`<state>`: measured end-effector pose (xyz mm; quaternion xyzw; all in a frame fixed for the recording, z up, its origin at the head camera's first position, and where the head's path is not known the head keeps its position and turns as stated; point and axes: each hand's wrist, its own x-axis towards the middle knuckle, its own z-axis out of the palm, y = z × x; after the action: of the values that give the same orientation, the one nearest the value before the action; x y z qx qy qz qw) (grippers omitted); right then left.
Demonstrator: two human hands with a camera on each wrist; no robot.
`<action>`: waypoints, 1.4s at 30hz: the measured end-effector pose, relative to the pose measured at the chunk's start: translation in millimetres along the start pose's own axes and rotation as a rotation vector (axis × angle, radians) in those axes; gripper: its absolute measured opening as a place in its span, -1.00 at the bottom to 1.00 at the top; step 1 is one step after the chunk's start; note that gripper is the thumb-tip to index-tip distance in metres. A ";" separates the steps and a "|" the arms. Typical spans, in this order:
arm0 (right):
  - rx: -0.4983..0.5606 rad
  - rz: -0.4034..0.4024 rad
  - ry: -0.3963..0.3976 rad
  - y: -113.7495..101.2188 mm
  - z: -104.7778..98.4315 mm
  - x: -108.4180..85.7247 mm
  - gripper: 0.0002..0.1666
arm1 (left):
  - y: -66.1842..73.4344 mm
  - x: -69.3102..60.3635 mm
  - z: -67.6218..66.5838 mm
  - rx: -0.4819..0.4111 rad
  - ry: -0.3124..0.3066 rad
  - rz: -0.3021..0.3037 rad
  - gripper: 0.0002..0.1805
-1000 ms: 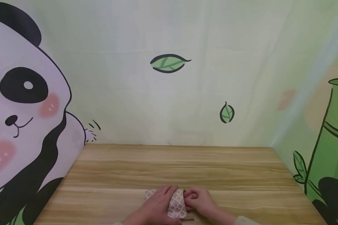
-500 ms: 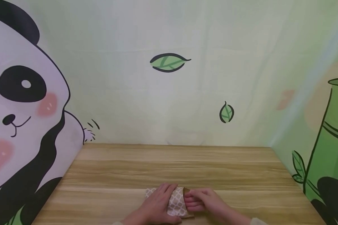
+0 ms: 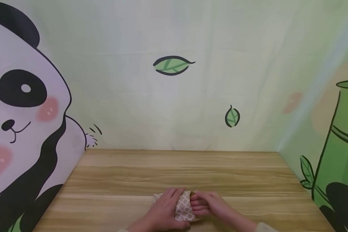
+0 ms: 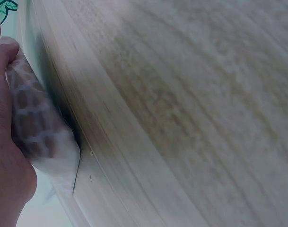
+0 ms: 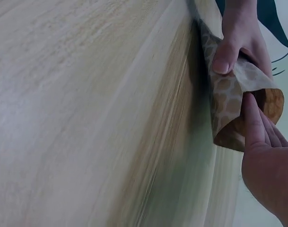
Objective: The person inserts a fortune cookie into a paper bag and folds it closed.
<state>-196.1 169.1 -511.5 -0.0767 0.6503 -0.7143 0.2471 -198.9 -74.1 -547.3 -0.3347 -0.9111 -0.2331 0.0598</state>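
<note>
Panda [image 3: 32, 138], painted with pink cheeks, fills the left of a pale green backdrop [image 3: 127, 93] behind a wood-grain bench [image 3: 174, 172]. Moving right, a pale cuff [image 3: 122, 230] peeks in at the bottom edge, and a person's left hand [image 3: 166, 209] is clamped on a small bag [image 3: 184, 208], thumb on the near side, fingers reaching over the top. Above hangs the larger of two printed green leaves [image 3: 171, 65]. The bag, tan with a white lattice print, lies on its side on the bench, about midway across, its brown-lined mouth gaping toward the right. Into that mouth go the fingers of the right hand [image 3: 210, 204], held straight and side by side in the right wrist view, the tips hidden inside. Both hands meet at the bag, just beside each other but apart. Higher up is the smaller leaf [image 3: 232, 117]; a pale sleeve [image 3: 264, 227] covers the right forearm, and a painted bamboo stalk [image 3: 337, 145] closes the far right.
</note>
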 end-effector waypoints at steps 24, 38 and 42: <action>-0.486 -0.204 -0.046 -37.6 -47.1 -8.2 -0.60 | 11.6 18.9 6.0 -0.270 0.315 -0.100 0.17; -0.788 -0.361 -0.146 -93.6 -66.4 11.8 -0.81 | 26.8 29.0 -14.2 -0.514 0.134 -0.175 0.15; -0.933 -0.380 -0.153 -111.8 -70.4 15.9 -0.82 | 21.8 34.0 -28.1 -0.606 0.125 -0.121 -0.19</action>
<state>-268.6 228.3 -416.8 -0.3479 0.8545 -0.3727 0.0992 -212.4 -52.9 -505.1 -0.2677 -0.8130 -0.5171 -0.0008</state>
